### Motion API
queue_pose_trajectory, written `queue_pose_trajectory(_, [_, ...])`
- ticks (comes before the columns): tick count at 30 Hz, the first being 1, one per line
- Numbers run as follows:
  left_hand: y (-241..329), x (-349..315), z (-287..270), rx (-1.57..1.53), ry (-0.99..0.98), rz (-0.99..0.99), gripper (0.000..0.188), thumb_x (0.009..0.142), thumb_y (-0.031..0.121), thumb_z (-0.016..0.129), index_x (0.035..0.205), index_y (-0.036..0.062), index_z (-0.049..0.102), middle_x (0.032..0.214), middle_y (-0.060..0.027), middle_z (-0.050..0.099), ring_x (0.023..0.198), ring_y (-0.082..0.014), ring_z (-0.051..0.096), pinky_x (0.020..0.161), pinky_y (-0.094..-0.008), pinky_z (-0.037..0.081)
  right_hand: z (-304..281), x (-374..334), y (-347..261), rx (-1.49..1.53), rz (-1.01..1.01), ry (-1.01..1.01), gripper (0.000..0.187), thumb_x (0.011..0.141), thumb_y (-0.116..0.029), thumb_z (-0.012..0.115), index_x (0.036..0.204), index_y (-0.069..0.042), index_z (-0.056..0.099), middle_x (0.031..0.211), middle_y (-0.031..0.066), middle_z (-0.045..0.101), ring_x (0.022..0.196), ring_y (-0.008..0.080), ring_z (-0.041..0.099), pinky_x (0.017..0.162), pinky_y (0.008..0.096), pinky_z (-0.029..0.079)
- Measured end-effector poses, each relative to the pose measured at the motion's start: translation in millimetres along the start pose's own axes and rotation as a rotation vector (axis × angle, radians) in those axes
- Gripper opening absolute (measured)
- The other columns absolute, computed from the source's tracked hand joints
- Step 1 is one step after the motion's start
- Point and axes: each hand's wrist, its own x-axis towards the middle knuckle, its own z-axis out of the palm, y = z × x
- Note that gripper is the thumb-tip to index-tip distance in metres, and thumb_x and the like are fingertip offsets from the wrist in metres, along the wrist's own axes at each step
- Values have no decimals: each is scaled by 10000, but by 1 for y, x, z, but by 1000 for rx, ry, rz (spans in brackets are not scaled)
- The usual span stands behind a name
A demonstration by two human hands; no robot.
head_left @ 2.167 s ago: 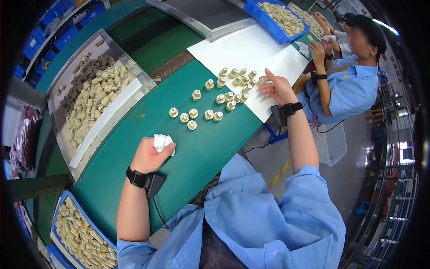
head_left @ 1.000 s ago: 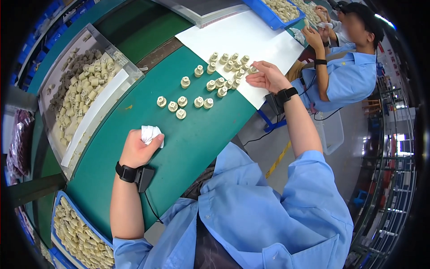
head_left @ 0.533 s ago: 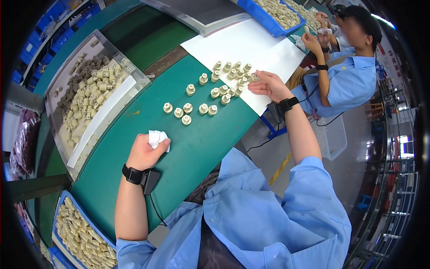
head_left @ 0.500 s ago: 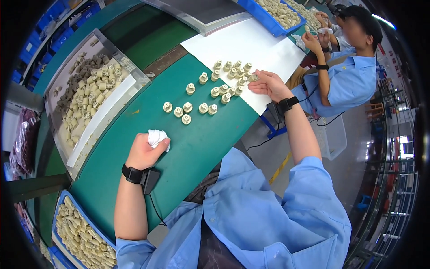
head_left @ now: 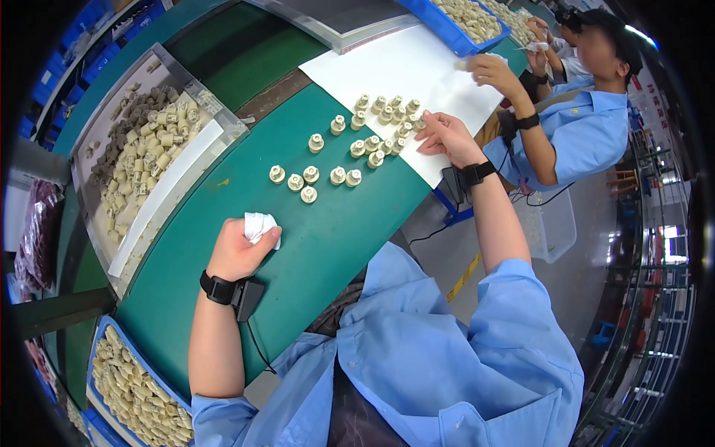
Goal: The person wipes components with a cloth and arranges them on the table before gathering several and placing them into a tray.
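In my closed left hand (head_left: 237,249) is a crumpled white cloth (head_left: 261,226), just above the green tabletop (head_left: 335,227). My right hand (head_left: 451,140) reaches to the right end of a group of small cream cylindrical parts (head_left: 385,115) with narrower tops. Its thumb and fingertips are at one cream part (head_left: 419,123), partly hidden by the fingers. Several of these parts stand upright close together, some on a white sheet (head_left: 357,71) and some on the green surface. Others, such as this one (head_left: 316,143), stand looser toward the left.
A clear-walled tray (head_left: 167,201) of loose cream and grey pieces lies at left. Blue bins of cream pieces sit at lower left (head_left: 130,350) and far right (head_left: 447,33). A co-worker in a blue shirt (head_left: 585,134) sits at right, one hand (head_left: 495,72) over the white sheet.
The co-worker's near hand has moved left and down over the white sheet with a blurred small piece. My hands have hardly moved; the view has shifted slightly.
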Motion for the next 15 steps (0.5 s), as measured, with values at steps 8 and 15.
queue_pose_trajectory(8, [1,-1,1,-6,7,-5,208,895,162,658,731,36,637,603,-13,556,551,-103,485,533,-276,384,-12,1,9,233,-7,18,508,993,-422,517,1168,52,473,842,176,675,622,216,684,564,283,585])
queue_pose_trajectory(15, [1,-2,1,-3,7,1,209,894,160,661,729,35,637,603,-14,558,551,-102,486,532,-278,384,-52,44,2,265,-16,200,560,962,-438,548,1222,45,436,920,237,677,713,271,711,612,315,607])
